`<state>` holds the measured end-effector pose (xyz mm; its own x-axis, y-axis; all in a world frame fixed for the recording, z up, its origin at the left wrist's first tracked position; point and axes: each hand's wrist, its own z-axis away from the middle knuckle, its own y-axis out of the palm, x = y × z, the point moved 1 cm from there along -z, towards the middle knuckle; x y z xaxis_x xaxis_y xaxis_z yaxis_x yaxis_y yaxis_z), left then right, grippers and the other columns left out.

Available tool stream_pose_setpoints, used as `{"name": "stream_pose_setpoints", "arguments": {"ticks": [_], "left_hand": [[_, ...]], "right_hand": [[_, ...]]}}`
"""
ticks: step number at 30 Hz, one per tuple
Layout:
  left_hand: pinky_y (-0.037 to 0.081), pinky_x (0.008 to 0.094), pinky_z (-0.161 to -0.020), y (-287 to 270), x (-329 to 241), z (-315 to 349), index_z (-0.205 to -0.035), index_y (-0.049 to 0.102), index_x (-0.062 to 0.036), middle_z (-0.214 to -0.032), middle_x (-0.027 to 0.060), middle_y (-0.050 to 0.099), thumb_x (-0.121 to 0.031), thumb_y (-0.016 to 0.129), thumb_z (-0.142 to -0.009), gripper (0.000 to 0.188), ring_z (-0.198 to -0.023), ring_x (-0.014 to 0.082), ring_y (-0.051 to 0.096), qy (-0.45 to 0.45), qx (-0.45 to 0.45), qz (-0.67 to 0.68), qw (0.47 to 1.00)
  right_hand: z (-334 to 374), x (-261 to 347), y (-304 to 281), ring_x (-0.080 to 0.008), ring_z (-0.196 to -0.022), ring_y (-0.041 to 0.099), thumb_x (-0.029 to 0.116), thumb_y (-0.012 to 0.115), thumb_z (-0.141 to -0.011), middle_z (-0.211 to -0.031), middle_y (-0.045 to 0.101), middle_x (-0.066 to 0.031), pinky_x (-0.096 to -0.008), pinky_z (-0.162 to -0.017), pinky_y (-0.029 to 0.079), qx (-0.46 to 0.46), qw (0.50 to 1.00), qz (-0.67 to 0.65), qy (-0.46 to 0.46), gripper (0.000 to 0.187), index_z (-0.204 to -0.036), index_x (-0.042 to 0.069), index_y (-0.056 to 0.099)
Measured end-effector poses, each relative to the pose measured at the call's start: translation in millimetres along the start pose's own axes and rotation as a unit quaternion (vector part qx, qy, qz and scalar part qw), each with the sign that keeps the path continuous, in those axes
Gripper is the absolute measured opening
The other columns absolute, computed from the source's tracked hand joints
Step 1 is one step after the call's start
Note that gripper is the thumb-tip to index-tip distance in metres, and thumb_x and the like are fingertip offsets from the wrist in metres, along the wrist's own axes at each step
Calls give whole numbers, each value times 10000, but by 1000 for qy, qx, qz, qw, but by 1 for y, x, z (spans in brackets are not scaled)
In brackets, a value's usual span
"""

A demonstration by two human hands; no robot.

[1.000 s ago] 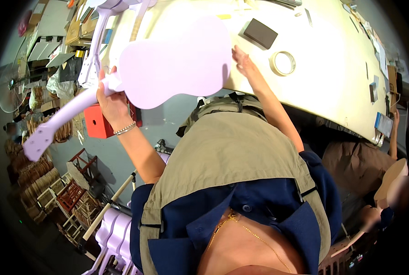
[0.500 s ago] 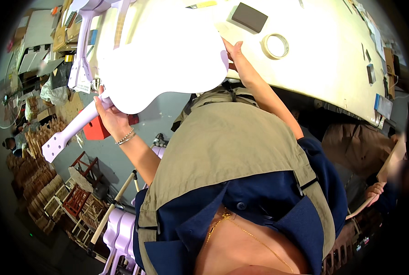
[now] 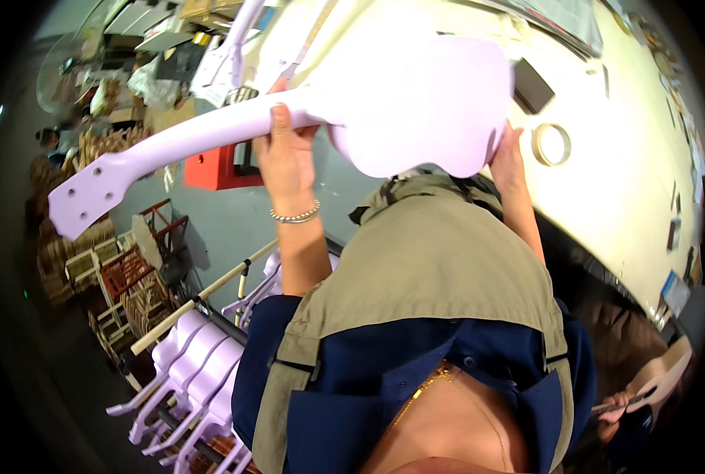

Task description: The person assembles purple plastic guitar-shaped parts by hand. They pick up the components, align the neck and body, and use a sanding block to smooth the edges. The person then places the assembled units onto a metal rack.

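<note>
the lilac ukulele (image 3: pixel 435 110) spans the near edge of the table (image 3: pixel 605 197), the left hand (image 3: pixel 289 162) curled round its neck, the right hand (image 3: pixel 510 163) against its body, whether gripping i cannot tell.

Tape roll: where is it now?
In the head view, the tape roll lies on the table, right of the right hand, near the dark block.

The bare left grip (image 3: pixel 288 162) curls closed, thumb (image 3: pixel 281 118) upright, above a nearly straight wrist (image 3: pixel 292 204) and raised left forearm (image 3: pixel 301 257). The bare right grip (image 3: pixel 508 164), partly hidden, points upward, its forearm (image 3: pixel 525 217) slanting inward.
</note>
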<state>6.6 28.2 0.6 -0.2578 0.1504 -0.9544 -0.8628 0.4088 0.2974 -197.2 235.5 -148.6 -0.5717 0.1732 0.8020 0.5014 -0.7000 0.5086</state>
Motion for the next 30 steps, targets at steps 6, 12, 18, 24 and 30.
{"name": "stream_pose_setpoints", "arguments": {"ticks": [6,12,18,24,30], "left_hand": [[443,368,-888,3,5,-9,-1104,492,42,-1072,189,587,-331,588,-842,465,-1007,262,567,77,116,142,980],[441,402,-902,15,6,-7,-1080,463,-15,-1043,196,598,-280,616,-831,394,-1051,293,553,108,200,148,963],[472,382,-881,26,-9,2,-1409,134,-146,-1268,204,458,-461,440,-889,680,-1093,278,534,69,109,136,982],[499,346,-828,26,-11,3,-1427,18,-180,-1352,159,387,-571,205,-903,680,-1043,176,541,68,90,34,993],[502,333,-821,27,-14,7,-1426,14,-154,-1341,150,405,-511,188,-934,633,-1005,168,554,65,101,34,992]], "right_hand": [[-18,-31,-82,-195,-1136,436,267,695,-775,-1234,453,-81,-369,-941,361,127,988,72,-45,667,-1296,31,352],[-10,-15,-56,-223,-1200,401,359,551,-864,-1314,405,-92,-368,-997,318,85,993,52,-59,622,-1339,37,311],[-4,5,-36,-234,-1228,378,415,433,-917,-1346,383,-92,-362,-1019,299,-81,995,-51,3,594,-1355,39,295],[-5,19,-11,-256,-1204,421,450,228,-955,-1337,402,-122,-361,-985,361,7,998,-51,31,587,-1359,29,293],[-2,17,-6,-237,-1202,418,417,238,-959,-1330,408,-104,-345,-990,350,26,997,-73,24,549,-1345,34,321]]}}
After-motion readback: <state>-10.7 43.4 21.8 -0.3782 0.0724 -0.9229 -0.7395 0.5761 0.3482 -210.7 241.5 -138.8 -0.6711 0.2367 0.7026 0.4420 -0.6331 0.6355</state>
